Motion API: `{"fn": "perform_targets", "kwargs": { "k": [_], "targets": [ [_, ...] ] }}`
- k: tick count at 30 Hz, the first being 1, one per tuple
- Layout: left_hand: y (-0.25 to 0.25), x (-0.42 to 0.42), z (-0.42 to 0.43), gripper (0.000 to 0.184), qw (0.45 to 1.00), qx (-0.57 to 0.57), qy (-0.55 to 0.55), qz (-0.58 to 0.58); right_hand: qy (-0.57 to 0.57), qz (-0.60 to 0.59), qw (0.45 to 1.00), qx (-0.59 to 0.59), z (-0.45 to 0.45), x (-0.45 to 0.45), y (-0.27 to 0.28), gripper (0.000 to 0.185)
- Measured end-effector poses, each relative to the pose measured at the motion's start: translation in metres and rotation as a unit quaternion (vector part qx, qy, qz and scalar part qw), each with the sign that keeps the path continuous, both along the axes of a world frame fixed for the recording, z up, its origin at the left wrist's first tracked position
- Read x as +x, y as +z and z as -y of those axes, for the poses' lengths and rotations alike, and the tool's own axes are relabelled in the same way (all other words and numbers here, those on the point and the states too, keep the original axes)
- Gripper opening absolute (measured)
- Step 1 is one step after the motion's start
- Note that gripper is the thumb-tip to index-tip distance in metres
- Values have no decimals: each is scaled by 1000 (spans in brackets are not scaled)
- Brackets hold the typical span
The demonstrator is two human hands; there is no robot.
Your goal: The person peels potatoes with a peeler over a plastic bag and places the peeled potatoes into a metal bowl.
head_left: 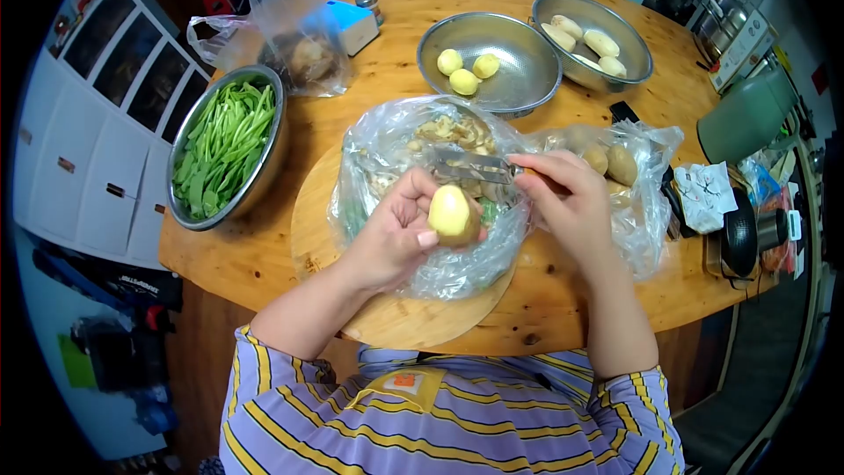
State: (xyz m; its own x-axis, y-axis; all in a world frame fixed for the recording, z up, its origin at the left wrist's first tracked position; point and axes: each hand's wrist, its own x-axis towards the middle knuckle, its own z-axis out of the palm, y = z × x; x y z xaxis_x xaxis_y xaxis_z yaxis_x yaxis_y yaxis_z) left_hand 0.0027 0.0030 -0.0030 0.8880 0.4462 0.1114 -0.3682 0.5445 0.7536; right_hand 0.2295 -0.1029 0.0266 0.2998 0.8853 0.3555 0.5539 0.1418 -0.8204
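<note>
My left hand [400, 229] is wrapped round a potato [451, 213], whose upper part is bare yellow while brown skin shows lower down. In my right hand [570, 202] is a peeler [475, 166] with a flat metal blade, held by its handle just above the potato and apart from it. Beneath both hands, a clear plastic bag [374, 136] lies spread open with potato peelings [457, 130] in it. It rests on a round wooden board [321, 229]. To the right, unpeeled potatoes [621, 164] sit in another clear bag [651, 145].
A metal colander [527, 92] holds three peeled yellow potatoes. Behind it, a metal bowl [640, 53] has several pale peeled pieces. Leafy greens [227, 141] fill a steel bowl [280, 114] at left. A plastic bag [308, 53], a blue-white box [353, 28] and a small jar [369, 7] stand at the back left.
</note>
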Motion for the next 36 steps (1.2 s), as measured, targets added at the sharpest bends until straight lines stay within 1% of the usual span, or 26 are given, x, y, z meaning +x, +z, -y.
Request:
{"fn": "perform_targets", "kwargs": {
  "k": [3, 6, 7, 8, 9, 10, 12, 15, 17, 18, 20, 22, 24, 25, 27, 30, 33, 34, 36],
  "targets": [
    [-2, -2, -2, 48, 999, -3, -25, 22, 10, -125, 989, -76, -1, 10, -12, 27],
    [11, 3, -2, 49, 999, -29, 7, -23, -7, -154, 987, -37, 10, -13, 16, 27],
    [12, 2, -2, 50, 999, -26, 10, -30, -10, -51, 998, 24, 9, -16, 15, 27],
    [12, 1, -1, 51, 999, -23, 12, -37, -12, 53, 995, 84, 8, -18, 13, 27],
    [12, 0, 0, 52, 999, -20, 15, -44, -15, 156, 977, 144, 8, -21, 12, 27],
    [11, 0, 0, 53, 998, -31, 21, -42, -27, 205, 967, 145, 9, -25, 14, 29],
    [6, 0, 1, 54, 997, -53, 33, -38, -29, 247, 953, 171, 10, -32, 17, 30],
    [-8, 1, 3, 71, 994, 39, 70, -69, -38, 279, 941, 190, 12, -37, 15, 32],
    [-7, 1, 2, 57, 997, 19, 60, -39, -47, 285, 938, 191, 13, -37, 16, 30],
    [-6, 1, 2, 51, 998, 10, 55, -24, -48, 272, 944, 183, 12, -35, 16, 28],
    [8, 0, 4, 48, 997, -20, 55, -43, -51, 244, 954, 169, 9, -25, 12, 26],
    [10, 0, 1, 47, 997, -41, 51, -46, -43, 151, 978, 137, 4, -15, 0, 24],
    [0, -2, -3, 50, 999, -39, 24, -11, -39, 50, 993, 95, -1, -10, -3, 24],
    [-1, -2, -4, 51, 999, -39, 9, 7, -38, 21, 996, 75, -2, -6, -5, 24],
    [2, -3, -4, 50, 999, -33, 2, 4, -35, -35, 998, 33, -3, -1, -9, 25],
    [6, -1, -2, 47, 999, -45, 23, -5, -21, -86, 995, 42, 3, -16, 4, 26],
    [5, 0, -2, 50, 998, -51, 36, -5, -3, 122, 986, 117, 5, -25, 8, 27],
    [-2, -1, -2, 52, 998, -51, 35, 3, -13, 124, 982, 144, 4, -28, 5, 28],
    [-6, 0, -2, 55, 999, -41, 34, 1, -10, 177, 972, 151, 7, -29, 10, 28]
  ]
}}
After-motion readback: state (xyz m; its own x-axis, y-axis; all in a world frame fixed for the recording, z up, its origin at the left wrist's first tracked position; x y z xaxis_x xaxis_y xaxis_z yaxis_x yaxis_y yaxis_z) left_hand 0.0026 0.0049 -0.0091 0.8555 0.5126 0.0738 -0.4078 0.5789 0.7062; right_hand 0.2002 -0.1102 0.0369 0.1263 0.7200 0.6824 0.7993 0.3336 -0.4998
